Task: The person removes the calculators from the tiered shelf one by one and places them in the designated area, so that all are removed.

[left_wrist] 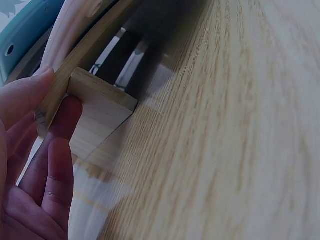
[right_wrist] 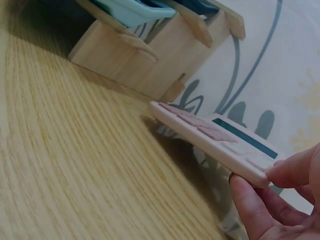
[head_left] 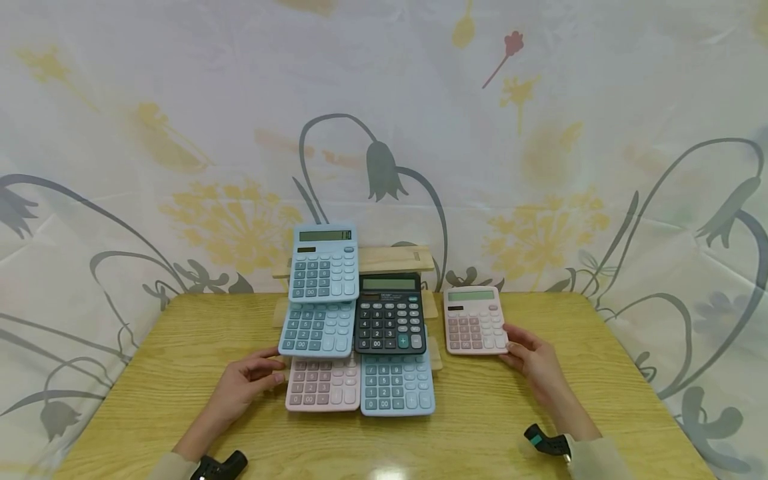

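My right hand (head_left: 536,363) pinches the right edge of a pink calculator (head_left: 476,321) between thumb and fingers. In the right wrist view that calculator (right_wrist: 215,137) is tilted, with a shadow beneath it. My left hand (head_left: 243,387) grips the left end of a tiered wooden rack (left_wrist: 100,95), thumb in front of the shelf board and fingers behind. On the rack lean a top blue calculator (head_left: 325,263) reading 110, a second blue calculator (head_left: 317,330) below it, a black calculator (head_left: 390,313), a lower pink calculator (head_left: 324,385) and a lower blue calculator (head_left: 397,387).
The rack's top shelf (head_left: 390,259) shows bare wood at the right, behind the black calculator. A wood-grain table (head_left: 480,427) lies under everything. Behind its far edge hangs a flower-patterned cloth (head_left: 384,80). Black straps with small devices (head_left: 546,441) sit on the wrists.
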`<state>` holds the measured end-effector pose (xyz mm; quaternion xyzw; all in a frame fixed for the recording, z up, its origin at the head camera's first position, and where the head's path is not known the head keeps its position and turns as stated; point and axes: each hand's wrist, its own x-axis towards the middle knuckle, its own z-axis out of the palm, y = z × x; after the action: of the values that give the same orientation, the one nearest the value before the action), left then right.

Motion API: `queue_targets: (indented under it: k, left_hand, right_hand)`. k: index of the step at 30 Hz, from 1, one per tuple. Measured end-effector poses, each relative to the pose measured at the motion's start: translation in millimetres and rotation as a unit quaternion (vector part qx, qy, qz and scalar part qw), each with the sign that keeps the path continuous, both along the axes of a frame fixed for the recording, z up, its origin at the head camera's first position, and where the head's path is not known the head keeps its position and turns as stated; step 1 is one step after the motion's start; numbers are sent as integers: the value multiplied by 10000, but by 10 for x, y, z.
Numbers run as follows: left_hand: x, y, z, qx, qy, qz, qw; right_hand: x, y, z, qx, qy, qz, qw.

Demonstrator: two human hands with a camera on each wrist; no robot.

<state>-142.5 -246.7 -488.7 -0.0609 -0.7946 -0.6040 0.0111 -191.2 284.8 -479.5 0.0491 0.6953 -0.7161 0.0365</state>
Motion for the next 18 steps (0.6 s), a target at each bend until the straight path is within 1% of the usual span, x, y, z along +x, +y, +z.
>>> queue_targets:
  k: [10, 18]
  left_hand:
    - [-4, 9, -3, 112, -109, 49, 9999]
    - [-11, 15, -20, 149, -110, 81, 9998]
  right_hand:
    - [-8, -40, -45, 196, 17, 15, 9998]
    - [-13, -111, -45, 499, -66, 16, 9987]
